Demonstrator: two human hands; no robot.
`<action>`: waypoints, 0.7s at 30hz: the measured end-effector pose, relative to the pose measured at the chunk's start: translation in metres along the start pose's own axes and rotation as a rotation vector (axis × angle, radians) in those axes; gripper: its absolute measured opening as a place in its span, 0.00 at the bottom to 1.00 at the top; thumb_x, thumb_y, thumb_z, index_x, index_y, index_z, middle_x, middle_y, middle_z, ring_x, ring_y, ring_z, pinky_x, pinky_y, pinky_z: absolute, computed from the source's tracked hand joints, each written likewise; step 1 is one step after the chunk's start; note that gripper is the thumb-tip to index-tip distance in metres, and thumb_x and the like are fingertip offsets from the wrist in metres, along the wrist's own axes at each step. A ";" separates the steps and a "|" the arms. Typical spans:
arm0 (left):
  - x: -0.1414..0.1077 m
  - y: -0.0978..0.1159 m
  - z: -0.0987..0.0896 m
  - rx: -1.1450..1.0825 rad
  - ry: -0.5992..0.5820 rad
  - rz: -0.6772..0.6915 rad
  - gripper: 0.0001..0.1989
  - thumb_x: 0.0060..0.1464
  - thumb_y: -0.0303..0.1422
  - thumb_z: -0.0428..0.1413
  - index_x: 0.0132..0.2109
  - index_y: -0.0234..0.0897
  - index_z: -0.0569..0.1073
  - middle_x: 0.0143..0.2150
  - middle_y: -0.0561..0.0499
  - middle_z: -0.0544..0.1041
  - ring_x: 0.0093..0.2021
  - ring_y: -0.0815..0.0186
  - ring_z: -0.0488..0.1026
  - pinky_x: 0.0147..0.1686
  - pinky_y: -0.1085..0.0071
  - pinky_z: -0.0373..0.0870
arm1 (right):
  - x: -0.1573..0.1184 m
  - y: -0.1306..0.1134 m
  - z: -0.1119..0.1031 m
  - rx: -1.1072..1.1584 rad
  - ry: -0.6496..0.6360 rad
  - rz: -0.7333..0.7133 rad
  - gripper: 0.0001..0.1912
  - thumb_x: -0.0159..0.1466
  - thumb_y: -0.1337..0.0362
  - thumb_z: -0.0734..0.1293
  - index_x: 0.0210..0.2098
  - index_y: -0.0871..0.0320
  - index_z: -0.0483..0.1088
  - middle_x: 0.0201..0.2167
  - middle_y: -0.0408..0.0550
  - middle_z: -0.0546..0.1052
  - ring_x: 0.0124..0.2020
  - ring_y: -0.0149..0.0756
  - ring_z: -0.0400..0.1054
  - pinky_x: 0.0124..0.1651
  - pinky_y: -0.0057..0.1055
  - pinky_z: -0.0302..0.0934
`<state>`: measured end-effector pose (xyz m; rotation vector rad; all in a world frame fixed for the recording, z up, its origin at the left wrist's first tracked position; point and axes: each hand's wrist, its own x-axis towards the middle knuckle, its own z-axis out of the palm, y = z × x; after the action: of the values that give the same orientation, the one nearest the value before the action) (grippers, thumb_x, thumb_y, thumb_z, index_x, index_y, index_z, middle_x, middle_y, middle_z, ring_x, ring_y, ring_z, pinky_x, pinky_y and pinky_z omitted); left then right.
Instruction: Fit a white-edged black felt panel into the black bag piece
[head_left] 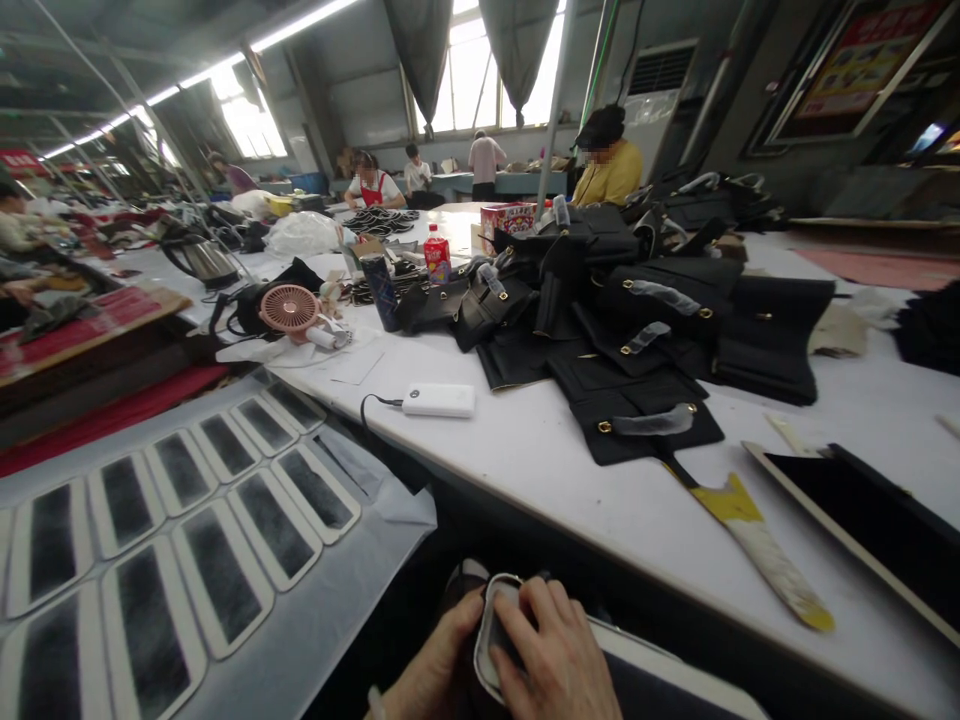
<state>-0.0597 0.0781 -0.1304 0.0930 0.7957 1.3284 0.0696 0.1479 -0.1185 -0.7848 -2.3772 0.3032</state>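
At the bottom centre, below the table edge, both my hands are on a dark piece with a pale rim (487, 670). My left hand (439, 655) grips its left edge, thumb on the rim and the other fingers mostly hidden. My right hand (559, 650) lies over its right side, fingers bent and pressing on the grey inner surface. A long dark panel with a pale border (667, 680) extends to the right from under my right hand. Rows of dark panels with pale borders (225, 560) lie on a grey sheet at the left.
Black bag pieces (637, 400) are piled on the white table (510, 480). Nearer are a white power bank (439, 401), a yellow-smeared spatula (765, 550) and a large dark panel (862, 520). A pink fan (289, 308) and a red bottle (436, 258) stand farther back. Several people sit or stand beyond.
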 end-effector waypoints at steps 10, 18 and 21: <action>-0.003 0.016 -0.006 0.290 -0.098 0.044 0.23 0.57 0.45 0.57 0.53 0.34 0.74 0.50 0.43 0.76 0.54 0.53 0.71 0.62 0.57 0.58 | 0.000 -0.004 0.005 -0.011 0.018 0.014 0.23 0.47 0.66 0.74 0.43 0.50 0.70 0.35 0.41 0.70 0.35 0.38 0.58 0.37 0.35 0.48; -0.007 0.022 -0.008 0.572 0.055 0.151 0.23 0.56 0.44 0.59 0.54 0.35 0.74 0.50 0.44 0.78 0.54 0.53 0.71 0.56 0.62 0.65 | -0.005 -0.003 0.007 -0.030 0.020 -0.001 0.22 0.49 0.67 0.71 0.44 0.52 0.69 0.36 0.43 0.70 0.35 0.39 0.59 0.37 0.35 0.50; -0.012 0.025 -0.003 0.671 0.069 0.188 0.23 0.57 0.44 0.58 0.56 0.36 0.73 0.53 0.44 0.77 0.57 0.53 0.70 0.58 0.62 0.64 | -0.004 -0.002 0.006 -0.053 0.027 -0.032 0.21 0.50 0.67 0.68 0.45 0.54 0.68 0.35 0.44 0.70 0.34 0.39 0.60 0.36 0.35 0.52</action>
<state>-0.0823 0.0734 -0.1142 0.6680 1.2915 1.1927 0.0677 0.1436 -0.1247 -0.7698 -2.3785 0.2153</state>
